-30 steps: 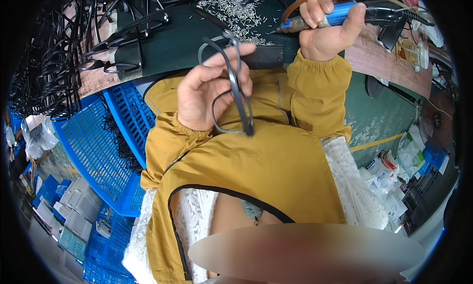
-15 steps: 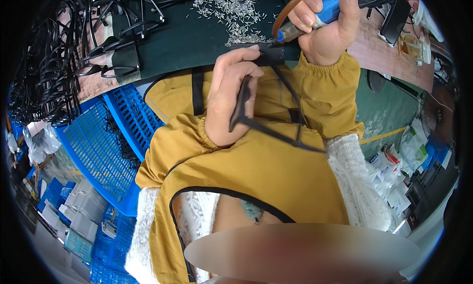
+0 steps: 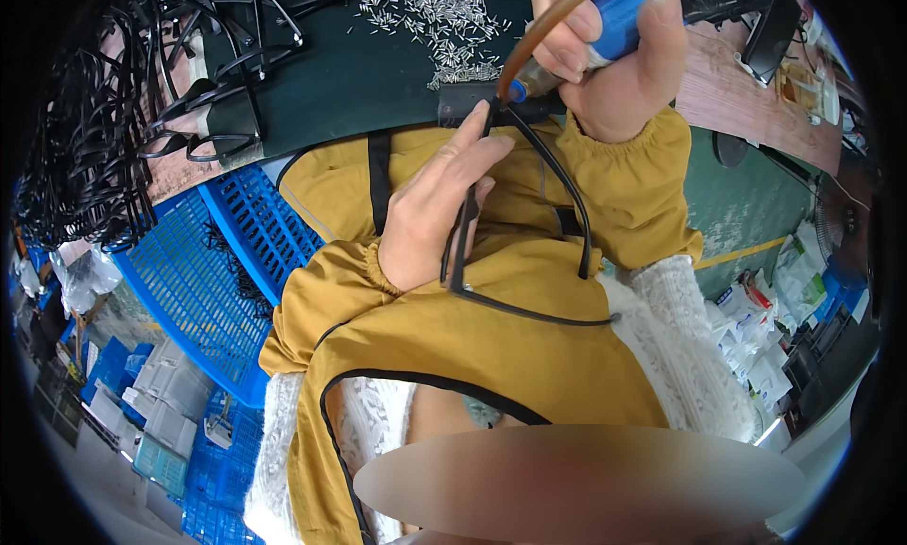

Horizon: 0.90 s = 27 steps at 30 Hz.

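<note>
A black eyeglass frame (image 3: 568,178) is gripped in my left hand (image 3: 430,210), its two temples spread out toward the right over my mustard apron. My right hand (image 3: 624,92) is wrapped round a blue powered screwdriver (image 3: 624,21), its thumb along the body. A brown hose (image 3: 546,24) runs down past its fingers to the tool's nose. That nose meets the upper corner of the frame by my left fingertips; the exact contact is too small to tell. Just behind lies a dark block (image 3: 463,101) at the table's edge.
Many tiny silver screws (image 3: 439,21) are heaped on the dark green mat (image 3: 321,82). Black eyeglass frames (image 3: 90,139) pile up at the left. Blue plastic baskets (image 3: 194,271) stand below the table on that side. A black flat object (image 3: 767,35) rests at the right.
The eyeglass frame has turned in my left hand, and its temples now spread wider. My left fingers have straightened. The screwdriver has come slightly lower and left, to the frame's corner.
</note>
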Motion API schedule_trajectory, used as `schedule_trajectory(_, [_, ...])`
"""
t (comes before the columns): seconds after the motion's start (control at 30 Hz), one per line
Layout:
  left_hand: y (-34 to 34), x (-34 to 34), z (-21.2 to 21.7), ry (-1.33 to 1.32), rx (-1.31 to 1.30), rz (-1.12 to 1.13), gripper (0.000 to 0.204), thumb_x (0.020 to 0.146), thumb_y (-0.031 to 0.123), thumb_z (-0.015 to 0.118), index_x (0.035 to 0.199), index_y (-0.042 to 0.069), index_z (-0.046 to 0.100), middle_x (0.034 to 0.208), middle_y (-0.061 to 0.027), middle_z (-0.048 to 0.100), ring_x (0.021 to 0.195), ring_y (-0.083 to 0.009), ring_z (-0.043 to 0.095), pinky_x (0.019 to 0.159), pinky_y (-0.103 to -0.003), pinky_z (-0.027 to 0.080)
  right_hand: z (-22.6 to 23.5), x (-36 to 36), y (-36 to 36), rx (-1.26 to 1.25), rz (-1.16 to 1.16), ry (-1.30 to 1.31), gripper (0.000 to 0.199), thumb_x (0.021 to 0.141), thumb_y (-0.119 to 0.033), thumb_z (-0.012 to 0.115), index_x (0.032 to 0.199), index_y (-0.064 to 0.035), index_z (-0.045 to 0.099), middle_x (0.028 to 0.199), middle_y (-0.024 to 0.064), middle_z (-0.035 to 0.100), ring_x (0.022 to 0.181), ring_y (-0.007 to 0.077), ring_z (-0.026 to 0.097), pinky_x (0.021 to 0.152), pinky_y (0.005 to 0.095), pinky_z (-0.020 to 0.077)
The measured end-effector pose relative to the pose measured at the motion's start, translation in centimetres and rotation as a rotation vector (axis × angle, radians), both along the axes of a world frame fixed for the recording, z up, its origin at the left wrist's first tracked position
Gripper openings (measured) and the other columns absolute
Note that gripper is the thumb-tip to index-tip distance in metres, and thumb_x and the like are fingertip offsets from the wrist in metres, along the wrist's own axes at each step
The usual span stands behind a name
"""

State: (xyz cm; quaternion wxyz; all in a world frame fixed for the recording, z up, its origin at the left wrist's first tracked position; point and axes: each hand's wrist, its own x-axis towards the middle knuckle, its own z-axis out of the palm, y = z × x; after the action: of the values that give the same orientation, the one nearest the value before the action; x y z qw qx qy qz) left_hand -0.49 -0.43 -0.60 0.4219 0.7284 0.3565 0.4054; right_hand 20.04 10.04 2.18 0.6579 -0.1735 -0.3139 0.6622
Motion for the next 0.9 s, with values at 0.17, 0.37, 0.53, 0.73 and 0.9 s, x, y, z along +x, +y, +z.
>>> schedule_trajectory(0.17, [-0.2, 0.4, -1.2, -0.134, 0.023, 0.064, 0.042, 0.075, -0.022, 0.058, 0.114, -0.007, 0.064, 0.11, -0.0292, 0.072, 0.109, -0.0408, 0.073, 0.089, -0.039, 0.058, -0.3, -0.3, 0.5, -0.01, 0.037, -0.009, 0.038, 0.103, -0.049, 0.06, 0.104, -0.013, 0.05, 0.075, 0.0023, 0.05, 0.053, 0.0126, 0.046, 0.046, 0.0258, 0.0359])
schedule_trajectory(0.37, [-0.6, 0.6, -1.7, -0.13, 0.013, 0.105, 0.033, 0.083, -0.019, 0.057, 0.112, -0.008, 0.064, 0.107, -0.0275, 0.073, 0.112, -0.0424, 0.072, 0.093, -0.04, 0.058, -2.1, 0.0, 1.6, 0.036, 0.076, -0.053, 0.035, 0.106, -0.047, 0.055, 0.103, -0.0118, 0.052, 0.074, 0.003, 0.051, 0.051, 0.0121, 0.046, 0.044, 0.0251, 0.0341])
schedule_trajectory(0.53, [-0.6, 0.5, -1.2, -0.112, -0.003, 0.101, 0.028, 0.088, -0.016, 0.056, 0.113, -0.007, 0.064, 0.119, -0.0291, 0.069, 0.117, -0.0424, 0.069, 0.098, -0.04, 0.056, -0.2, -0.3, 1.1, 0.039, -0.062, -0.004, 0.036, 0.107, -0.048, 0.051, 0.112, -0.012, 0.055, 0.076, 0.0013, 0.051, 0.053, 0.0103, 0.045, 0.045, 0.024, 0.0348])
schedule_trajectory(0.73, [0.3, 0.1, 0.1, -0.173, 0.007, 0.088, 0.021, 0.096, -0.013, 0.051, 0.111, -0.003, 0.062, 0.129, -0.0241, 0.063, 0.127, -0.036, 0.062, 0.105, -0.04, 0.05, 2.4, 1.4, -4.7, 0.064, 0.235, -0.26, 0.048, 0.1, -0.05, 0.062, 0.113, -0.0069, 0.047, 0.078, -0.0003, 0.045, 0.059, 0.0064, 0.041, 0.048, 0.0199, 0.0329])
schedule_trajectory(0.9, [1.3, -2.4, 1.8, -0.165, 0.049, 0.249, 0.014, 0.091, -0.009, 0.059, 0.102, -0.002, 0.061, 0.108, -0.0186, 0.065, 0.108, -0.0295, 0.069, 0.094, -0.034, 0.052, 1.1, 5.1, -2.9, -0.156, 0.168, 0.037, 0.046, 0.102, -0.044, 0.062, 0.118, -0.0036, 0.048, 0.08, -0.0005, 0.045, 0.061, 0.0069, 0.041, 0.049, 0.0199, 0.0332])
